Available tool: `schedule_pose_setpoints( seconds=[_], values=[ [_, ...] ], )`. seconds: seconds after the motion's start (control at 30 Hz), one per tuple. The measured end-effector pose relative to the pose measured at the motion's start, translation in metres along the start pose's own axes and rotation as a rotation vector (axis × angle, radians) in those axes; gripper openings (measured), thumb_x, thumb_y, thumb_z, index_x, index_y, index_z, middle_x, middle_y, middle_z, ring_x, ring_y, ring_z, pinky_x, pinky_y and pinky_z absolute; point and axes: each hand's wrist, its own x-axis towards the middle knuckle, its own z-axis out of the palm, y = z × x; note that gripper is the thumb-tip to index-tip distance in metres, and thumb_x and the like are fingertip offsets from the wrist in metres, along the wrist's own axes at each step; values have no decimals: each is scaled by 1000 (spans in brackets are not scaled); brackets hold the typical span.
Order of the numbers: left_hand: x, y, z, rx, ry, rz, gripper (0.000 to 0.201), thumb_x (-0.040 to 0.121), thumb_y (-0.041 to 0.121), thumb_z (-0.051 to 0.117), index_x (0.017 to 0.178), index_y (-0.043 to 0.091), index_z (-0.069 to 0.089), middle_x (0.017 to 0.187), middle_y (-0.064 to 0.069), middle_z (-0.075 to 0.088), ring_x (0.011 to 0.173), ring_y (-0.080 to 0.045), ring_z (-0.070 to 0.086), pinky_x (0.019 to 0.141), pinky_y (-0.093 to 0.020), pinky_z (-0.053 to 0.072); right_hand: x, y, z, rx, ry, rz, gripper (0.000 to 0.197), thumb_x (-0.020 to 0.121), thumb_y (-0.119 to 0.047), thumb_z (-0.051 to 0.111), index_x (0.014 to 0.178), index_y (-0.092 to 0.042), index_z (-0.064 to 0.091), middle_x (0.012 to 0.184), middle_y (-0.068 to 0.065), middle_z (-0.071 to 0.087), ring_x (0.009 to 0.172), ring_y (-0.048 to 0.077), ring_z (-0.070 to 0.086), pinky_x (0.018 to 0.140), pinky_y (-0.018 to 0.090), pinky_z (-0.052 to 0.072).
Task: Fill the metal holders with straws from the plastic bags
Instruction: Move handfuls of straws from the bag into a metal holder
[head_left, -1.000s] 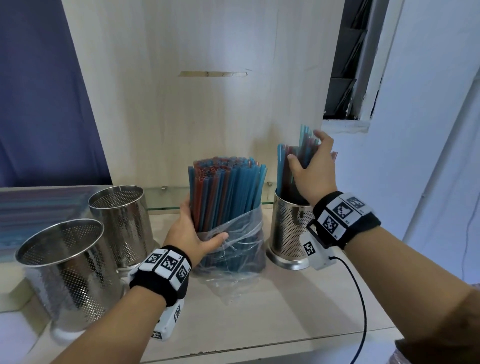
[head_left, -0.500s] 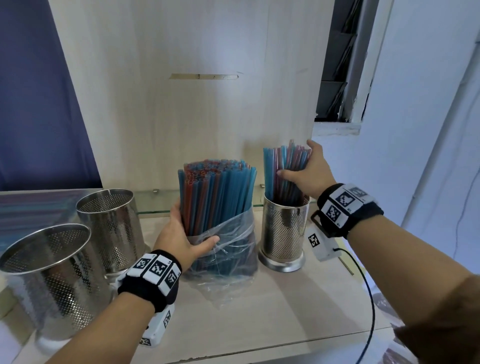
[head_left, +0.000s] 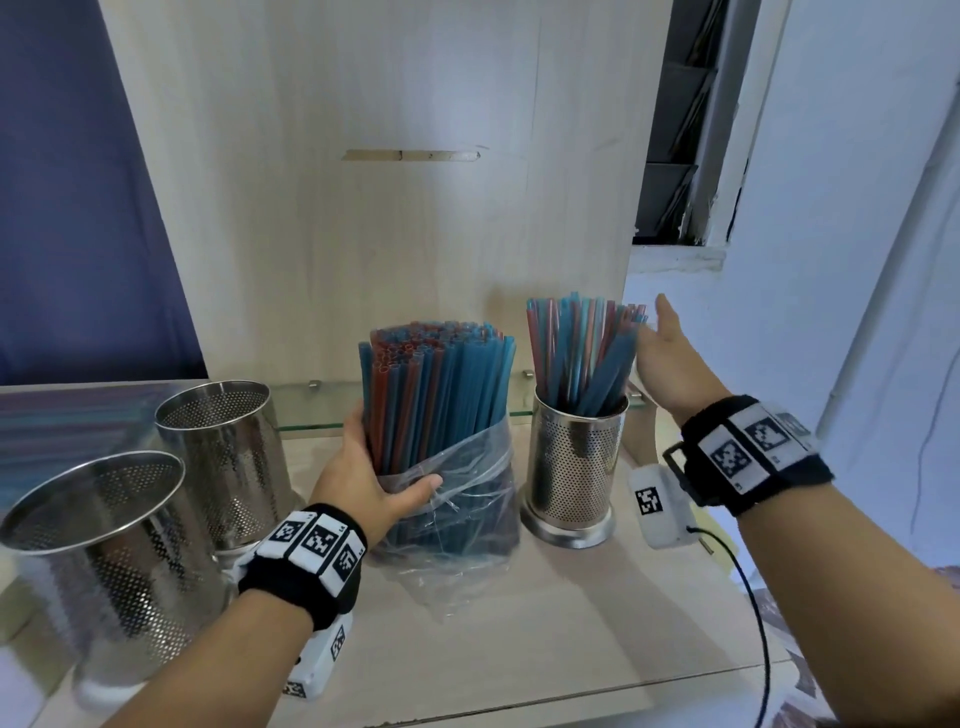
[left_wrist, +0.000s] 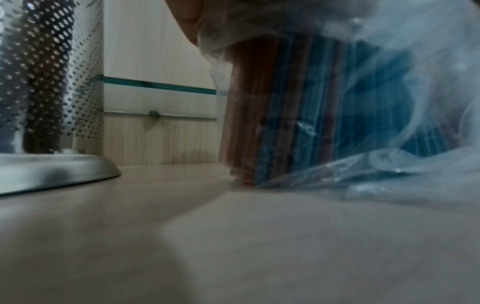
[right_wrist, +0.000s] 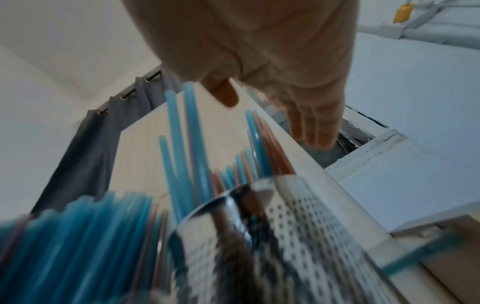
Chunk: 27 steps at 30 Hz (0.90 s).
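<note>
A clear plastic bag (head_left: 457, 499) of blue and red straws (head_left: 436, 384) stands upright mid-counter. My left hand (head_left: 374, 478) grips it round the middle, thumb in front. From the left wrist view the bag (left_wrist: 363, 123) fills the right side, standing on the counter. To its right a perforated metal holder (head_left: 571, 467) holds a loose bunch of straws (head_left: 582, 353). My right hand (head_left: 665, 358) hovers just right of those straws with fingers straight, holding nothing. The right wrist view shows the open hand (right_wrist: 272, 67) above the holder (right_wrist: 285, 236) and its straws (right_wrist: 192, 144).
Two empty perforated holders (head_left: 228, 457) (head_left: 104, 561) stand at the left. A wood panel (head_left: 363, 182) rises behind, with a low glass shelf (head_left: 311, 415) at its foot. The counter's front edge (head_left: 519, 712) is near me. A black cable (head_left: 753, 613) trails from my right wrist.
My right hand has let go of the straws it lowered into the right holder and opened, moving off to the right. The left hand keeps its grip on the bag.
</note>
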Motion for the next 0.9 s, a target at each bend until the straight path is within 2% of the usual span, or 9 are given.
schedule_pose_setpoints(
  seconds=[0.1,0.2,0.27,0.33,0.43,0.5,0.6,0.7,0.9],
  values=[
    [0,-1,1,10,1,3,100,67,37,87,142,26,22,120,0,61,110,-23,61,95,-32,47,-34,8,4,121,332,-154,56,103,-30,38,155,-19,22,141,-6,38,121,4,36,100,18,28],
    [2,-3,2,11,1,0,99,66,38,87,141,27,23,120,0,61,110,-24,61,95,-33,47,-62,29,22,2,464,-352,62,92,-35,48,148,-12,33,136,-2,37,124,18,43,108,41,39],
    [2,-4,2,12,1,-4,98,66,38,87,140,26,24,119,-1,61,109,-24,62,94,-31,47,-68,41,32,-111,403,-428,60,90,-29,53,144,-7,38,131,-3,39,124,21,45,106,44,42],
    [3,-5,2,14,0,-5,99,66,39,87,140,26,23,118,-1,61,107,-24,62,93,-31,48,-67,46,41,-238,281,-477,57,92,-26,53,144,-7,38,131,2,45,125,17,41,109,40,38],
    [2,-4,2,16,-1,-5,100,66,39,87,141,26,23,119,-2,62,108,-24,62,95,-33,48,-59,42,49,-446,97,-580,62,99,-20,53,153,-4,27,151,14,38,140,19,28,117,16,11],
    [2,-3,1,18,2,-5,100,66,38,87,141,25,23,120,-2,62,109,-25,62,95,-33,47,-52,37,55,-586,46,-684,65,99,-22,50,154,1,22,156,19,31,144,25,24,118,14,3],
    [2,-4,1,26,6,6,101,66,39,87,143,23,23,120,-2,62,109,-24,62,94,-28,45,-42,35,60,-837,-57,-717,71,98,-45,31,155,-3,21,161,18,22,150,30,19,123,37,14],
    [1,-3,1,24,8,15,102,66,38,87,144,22,23,119,-1,61,110,-23,61,92,-25,44,-39,34,61,-954,-130,-605,83,91,-61,16,153,-8,32,161,14,26,150,30,19,122,43,16],
    [1,-3,1,31,6,6,101,66,39,87,143,22,24,121,-3,61,110,-24,61,93,-28,45,-46,32,55,-885,-77,-650,57,95,-44,50,140,-9,53,138,9,56,131,26,48,111,45,38]
  ],
)
